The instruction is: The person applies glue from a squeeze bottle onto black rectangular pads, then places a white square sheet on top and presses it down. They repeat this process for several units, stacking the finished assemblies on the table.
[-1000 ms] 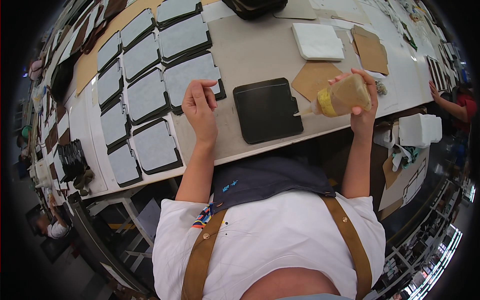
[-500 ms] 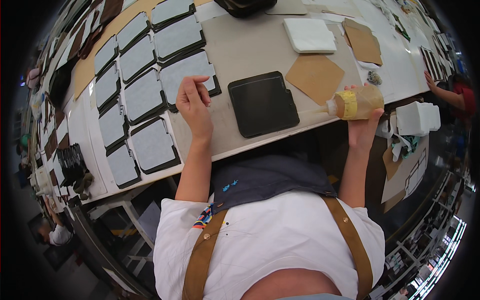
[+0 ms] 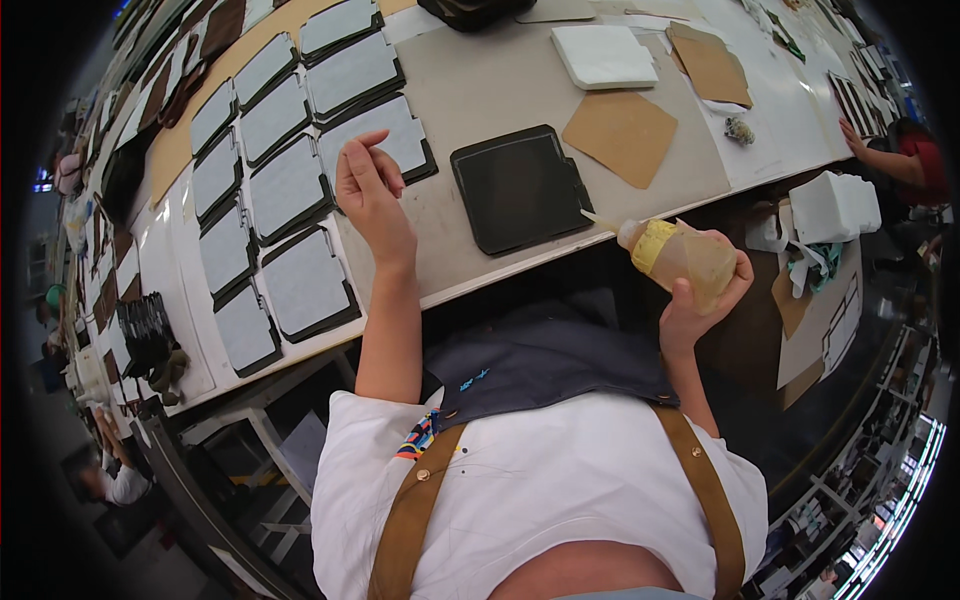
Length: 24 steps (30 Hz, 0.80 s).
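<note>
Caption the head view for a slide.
Right hand holds a yellow-banded bottle, nozzle pointed at a black panel; left hand curled.

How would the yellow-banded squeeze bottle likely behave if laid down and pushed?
The squeeze bottle would probably roll, since its body looks rounded. Its translucent wall suggests soft plastic that may give under pressure. The thin nozzle might catch on things, as it juts beyond the neck.
</note>
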{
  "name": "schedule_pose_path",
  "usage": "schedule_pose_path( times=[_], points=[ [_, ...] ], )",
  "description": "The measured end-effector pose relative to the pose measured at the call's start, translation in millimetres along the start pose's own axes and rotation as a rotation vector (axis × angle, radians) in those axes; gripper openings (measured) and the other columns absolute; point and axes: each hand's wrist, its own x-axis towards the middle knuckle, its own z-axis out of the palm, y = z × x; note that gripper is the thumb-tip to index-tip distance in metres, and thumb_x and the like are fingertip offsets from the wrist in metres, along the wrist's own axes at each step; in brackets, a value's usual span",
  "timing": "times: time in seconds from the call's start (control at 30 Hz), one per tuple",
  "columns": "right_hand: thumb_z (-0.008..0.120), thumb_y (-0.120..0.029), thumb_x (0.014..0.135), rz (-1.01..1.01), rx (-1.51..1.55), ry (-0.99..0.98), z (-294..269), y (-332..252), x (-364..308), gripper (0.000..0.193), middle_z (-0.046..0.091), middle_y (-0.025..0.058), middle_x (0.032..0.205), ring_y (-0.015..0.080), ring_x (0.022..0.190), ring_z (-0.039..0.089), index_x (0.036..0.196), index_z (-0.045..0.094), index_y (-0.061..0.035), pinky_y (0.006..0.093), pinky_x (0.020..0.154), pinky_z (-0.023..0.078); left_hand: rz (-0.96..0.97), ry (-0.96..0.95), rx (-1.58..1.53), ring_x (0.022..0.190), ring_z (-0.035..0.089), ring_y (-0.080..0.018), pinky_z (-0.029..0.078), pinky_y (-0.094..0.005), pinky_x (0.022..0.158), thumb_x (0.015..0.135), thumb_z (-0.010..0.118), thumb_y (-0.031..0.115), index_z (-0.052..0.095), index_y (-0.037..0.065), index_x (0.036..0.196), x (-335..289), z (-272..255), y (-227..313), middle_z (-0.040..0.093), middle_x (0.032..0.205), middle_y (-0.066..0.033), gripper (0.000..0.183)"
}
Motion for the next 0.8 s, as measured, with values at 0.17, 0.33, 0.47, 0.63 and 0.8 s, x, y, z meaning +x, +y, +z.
schedule_pose_path(
  times=[0.17,0.33,0.47,0.63,0.8],
  points=[
    [0.077,-0.037,0.085,-0.040,-0.015,-0.024,3.1,-0.7,-4.4,0.076,0.049,0.0213,0.127,0.0390,0.116,0.060,0.132,0.028,-0.0036,0.0480,0.102,0.047,-0.015,-0.005,-0.017,0.057,0.034,-0.0047,0.027,-0.0224,0.053,0.109,0.044,0.026,0.066,0.000,0.101,-2.4,-0.8,2.3,0.041,0.063,0.0029,0.036],
    [0.079,-0.035,0.084,-0.081,0.018,-0.063,5.1,-1.9,-6.3,0.076,0.047,0.0212,0.124,0.0376,0.114,0.059,0.132,0.026,-0.0069,0.0520,0.101,0.048,-0.009,-0.007,-0.026,0.057,0.034,-0.0047,0.026,-0.0223,0.052,0.109,0.044,0.026,0.067,0.000,0.100,-2.4,-0.1,1.5,0.040,0.063,0.0031,0.036],
    [0.082,-0.024,0.081,-0.093,0.117,-0.100,9.2,-1.3,-8.5,0.078,0.046,0.0202,0.123,0.0315,0.114,0.056,0.132,0.026,-0.0101,0.0567,0.102,0.050,-0.006,-0.007,-0.025,0.057,0.034,-0.0048,0.026,-0.0226,0.052,0.109,0.044,0.026,0.067,0.000,0.099,-2.5,0.1,2.6,0.040,0.063,0.0031,0.036],
    [0.084,-0.023,0.079,-0.132,0.145,-0.176,16.9,2.2,-14.5,0.079,0.046,0.0203,0.123,0.0308,0.114,0.056,0.131,0.025,-0.0109,0.0561,0.102,0.050,-0.005,-0.015,-0.027,0.056,0.033,-0.0048,0.025,-0.0228,0.052,0.109,0.044,0.027,0.066,0.000,0.100,-1.9,-0.8,0.6,0.040,0.062,0.0028,0.036],
    [0.085,-0.024,0.078,-0.175,0.197,-0.260,31.8,2.5,-18.6,0.079,0.047,0.0206,0.123,0.0312,0.112,0.059,0.129,0.025,-0.0107,0.0538,0.099,0.053,-0.009,-0.009,0.005,0.055,0.034,-0.0046,0.025,-0.0225,0.051,0.109,0.042,0.027,0.066,0.002,0.099,-2.4,-0.7,1.9,0.041,0.060,0.0032,0.036]
  ],
)
